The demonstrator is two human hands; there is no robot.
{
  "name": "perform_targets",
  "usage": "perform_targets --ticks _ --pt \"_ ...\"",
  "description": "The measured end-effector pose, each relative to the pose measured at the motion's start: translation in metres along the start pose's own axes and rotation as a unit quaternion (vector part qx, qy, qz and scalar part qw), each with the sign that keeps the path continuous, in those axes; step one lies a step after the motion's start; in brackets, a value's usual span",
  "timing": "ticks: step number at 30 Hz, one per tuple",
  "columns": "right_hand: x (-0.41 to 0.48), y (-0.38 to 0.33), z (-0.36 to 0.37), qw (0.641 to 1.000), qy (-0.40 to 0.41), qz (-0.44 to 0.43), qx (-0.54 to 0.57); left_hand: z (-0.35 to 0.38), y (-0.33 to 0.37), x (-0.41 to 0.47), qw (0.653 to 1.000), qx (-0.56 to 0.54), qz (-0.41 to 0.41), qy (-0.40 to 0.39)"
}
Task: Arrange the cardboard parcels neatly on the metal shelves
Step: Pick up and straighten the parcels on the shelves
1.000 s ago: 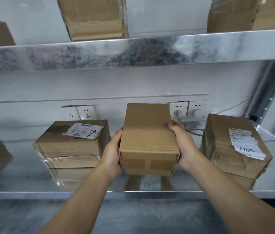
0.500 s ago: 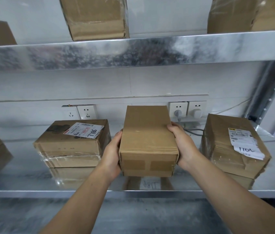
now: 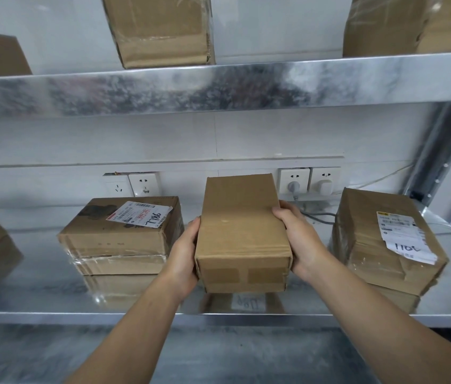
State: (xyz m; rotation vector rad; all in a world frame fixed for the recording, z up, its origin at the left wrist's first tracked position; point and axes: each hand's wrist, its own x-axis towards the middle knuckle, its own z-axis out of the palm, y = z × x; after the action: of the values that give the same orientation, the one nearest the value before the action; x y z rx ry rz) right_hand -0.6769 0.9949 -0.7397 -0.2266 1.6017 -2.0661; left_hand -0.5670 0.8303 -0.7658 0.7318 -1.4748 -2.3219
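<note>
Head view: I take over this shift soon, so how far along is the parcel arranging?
Done: the left stack and the right parcel sit on the middle shelf. In hand: left hand and right hand grip the plain parcel in the gap between those two. Left: release it, squared with its neighbours.

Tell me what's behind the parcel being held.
Behind the held parcel is the white wall; wall sockets with plugs show beside its right top corner. The wall stretch directly behind it is covered.
</note>
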Motion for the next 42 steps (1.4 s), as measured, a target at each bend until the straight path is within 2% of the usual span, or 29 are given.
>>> perform_targets --ticks 9,14,21,26,28,32,36,42 --pt "0.007 -0.004 -0.003 1.0 0.011 0.009 -0.017 0.004 0.016 0.0 0.998 0.066 0.004 -0.019" --pt "0.012 -0.01 -0.01 0.999 0.024 0.026 -0.016 0.002 0.025 0.003 0.993 0.101 0.054 -0.012" --pt "0.012 -0.006 -0.019 0.999 0.007 0.018 -0.03 0.006 0.046 -0.003 0.994 -0.013 0.094 0.05" --pt "0.004 -0.001 -0.012 0.999 -0.003 0.033 -0.031 0.013 0.053 -0.009 0.994 0.006 0.109 0.002" --pt "0.003 -0.002 -0.004 0.997 -0.013 0.064 -0.03 0.016 0.049 -0.008 0.994 0.019 0.111 -0.013" --pt "0.001 -0.005 0.006 0.995 -0.017 0.093 0.025 0.021 0.039 -0.008 0.991 0.052 0.119 -0.038" --pt "0.002 -0.003 0.01 0.993 -0.02 0.095 0.069 0.035 0.036 -0.019 0.996 0.038 0.08 -0.026" --pt "0.002 -0.004 0.012 0.992 -0.016 0.109 0.069 0.042 0.032 -0.023 0.999 0.004 0.034 -0.023"
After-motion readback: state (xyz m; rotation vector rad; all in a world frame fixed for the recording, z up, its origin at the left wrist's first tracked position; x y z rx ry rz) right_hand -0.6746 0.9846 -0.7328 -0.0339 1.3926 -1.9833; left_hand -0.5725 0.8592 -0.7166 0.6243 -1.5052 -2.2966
